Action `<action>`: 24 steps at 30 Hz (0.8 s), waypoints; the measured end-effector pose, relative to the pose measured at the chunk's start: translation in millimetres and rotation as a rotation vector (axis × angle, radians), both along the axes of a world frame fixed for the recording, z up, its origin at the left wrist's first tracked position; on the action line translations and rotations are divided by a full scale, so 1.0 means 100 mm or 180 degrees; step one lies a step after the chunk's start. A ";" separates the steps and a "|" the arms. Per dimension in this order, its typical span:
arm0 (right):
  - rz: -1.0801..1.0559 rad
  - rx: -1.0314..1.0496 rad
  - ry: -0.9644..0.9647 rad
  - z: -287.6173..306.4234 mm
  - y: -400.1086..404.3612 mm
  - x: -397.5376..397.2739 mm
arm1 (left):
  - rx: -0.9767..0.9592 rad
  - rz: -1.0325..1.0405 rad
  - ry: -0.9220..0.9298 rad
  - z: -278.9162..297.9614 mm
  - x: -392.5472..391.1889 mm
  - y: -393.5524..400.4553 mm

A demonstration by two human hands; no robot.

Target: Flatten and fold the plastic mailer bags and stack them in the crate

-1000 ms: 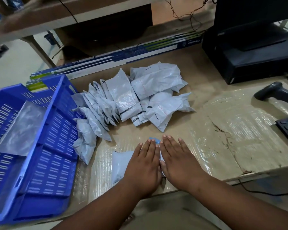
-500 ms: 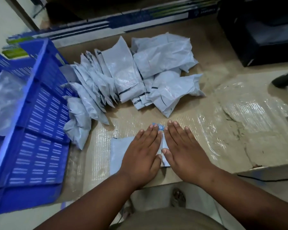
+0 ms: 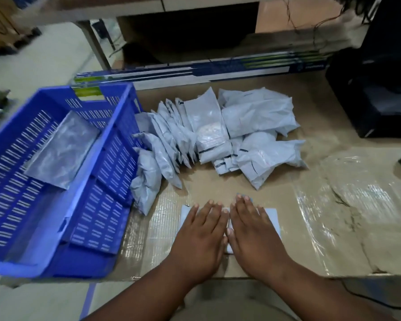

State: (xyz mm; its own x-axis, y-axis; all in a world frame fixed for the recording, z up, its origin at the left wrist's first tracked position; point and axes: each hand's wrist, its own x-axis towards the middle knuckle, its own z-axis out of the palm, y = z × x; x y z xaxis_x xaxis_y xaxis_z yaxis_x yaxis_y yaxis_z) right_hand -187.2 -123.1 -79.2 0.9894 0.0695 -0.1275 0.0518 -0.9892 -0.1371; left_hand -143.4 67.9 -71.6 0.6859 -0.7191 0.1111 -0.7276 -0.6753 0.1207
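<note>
two flat hands (image 3: pixel 227 237) side by side on a smooth, perhaps folded, grey mailer (image 3: pixel 272 216)

Mailer (image 3: pixel 272 216) mostly under hands (image 3: pixel 228 237)

A cardboard-covered table (image 3: pixel 333 126) stands on pale floor (image 3: pixel 33 66), under a wooden shelf (image 3: pixel 125 8).

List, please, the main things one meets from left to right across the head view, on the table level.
Blue crate → pile of grey mailer bags → left hand → right hand → taped patch of the cardboard tabletop.
</note>
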 end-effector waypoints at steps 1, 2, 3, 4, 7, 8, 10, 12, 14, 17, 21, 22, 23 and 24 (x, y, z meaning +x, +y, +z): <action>-0.0003 -0.0029 -0.0028 -0.01 0.01 0.00 | 0.0027 -0.0027 -0.0001 -0.01 0.00 0.02; -0.0014 -0.0053 -0.0031 -0.02 0.02 0.01 | 0.0035 -0.0061 0.0010 -0.01 0.00 0.02; -0.0023 -0.0073 -0.0026 -0.02 0.02 0.01 | 0.0040 -0.0080 0.0029 -0.02 0.00 0.01; -0.0028 -0.0090 -0.0009 -0.02 0.02 0.00 | 0.0039 -0.0069 0.0059 -0.04 0.00 0.00; -0.0011 -0.0082 0.0004 -0.02 0.03 -0.02 | -0.0053 -0.0064 0.0187 -0.06 0.01 0.01; -0.0009 -0.0067 0.0001 -0.02 0.03 -0.01 | -0.0112 -0.0081 0.0209 -0.07 0.02 0.00; -0.0007 -0.0048 -0.0015 -0.03 0.03 0.00 | -0.0229 -0.0104 0.0261 -0.10 0.03 0.01; -0.0013 -0.0022 0.0021 -0.03 0.03 -0.02 | -0.0400 -0.0163 0.0411 -0.12 0.05 0.06; -0.0004 0.0013 0.0028 -0.02 0.02 -0.02 | -0.0666 -0.0265 0.0684 -0.12 0.11 0.12; 0.0043 0.0089 -0.0005 -0.01 0.00 0.00 | -0.1002 -0.0316 0.0852 -0.14 0.16 0.19; 0.0002 0.0282 0.0130 0.00 -0.04 0.00 | -0.1648 -0.0043 0.1662 -0.08 0.22 0.23; -0.0030 0.0329 0.0181 0.03 -0.04 0.01 | -0.1927 0.0127 0.2071 -0.02 0.27 0.26; -0.0039 0.0322 0.0231 0.05 -0.03 0.02 | -0.2197 0.0286 0.2381 0.03 0.32 0.30; -0.0019 0.0266 0.0263 0.09 -0.01 0.03 | -0.2371 0.0405 0.2483 0.08 0.36 0.36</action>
